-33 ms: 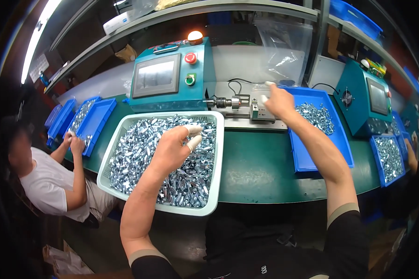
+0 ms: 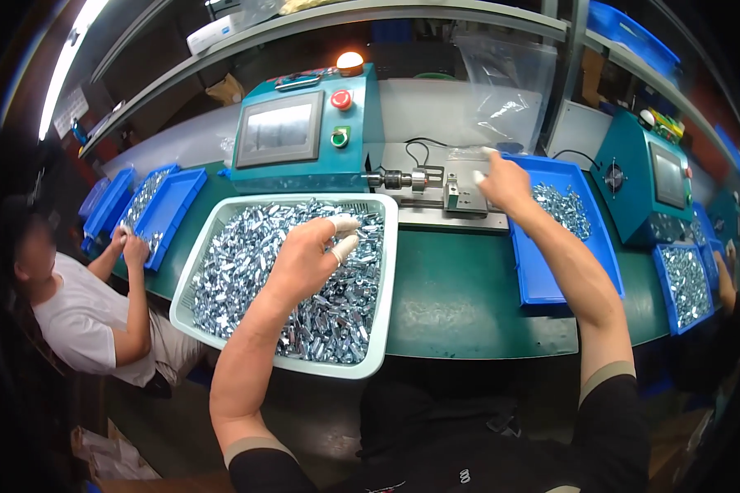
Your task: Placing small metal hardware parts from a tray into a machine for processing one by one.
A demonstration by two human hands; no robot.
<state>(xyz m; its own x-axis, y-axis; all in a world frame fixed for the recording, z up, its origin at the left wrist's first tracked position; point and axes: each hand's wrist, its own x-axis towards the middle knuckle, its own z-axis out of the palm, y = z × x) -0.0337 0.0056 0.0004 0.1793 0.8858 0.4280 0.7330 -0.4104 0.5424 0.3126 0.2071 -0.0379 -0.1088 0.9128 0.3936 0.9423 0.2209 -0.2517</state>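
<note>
- A pale, slotted plastic tray (image 2: 191, 271) sits on the green surface (image 2: 456, 300), heaped with small shiny metal parts (image 2: 247, 255)
- The left hand (image 2: 304, 255) hovers over the heap, fingers (image 2: 343, 223) capped in white and loosely curled; whether they pinch a part I cannot tell
- The right hand (image 2: 506, 182) reaches to a small metal fixture (image 2: 456, 193), fingers closed on it
- A teal control box (image 2: 300, 131) stands behind the tray
- A blue bin (image 2: 551, 271) lies under the right forearm, holding more shiny parts
</note>
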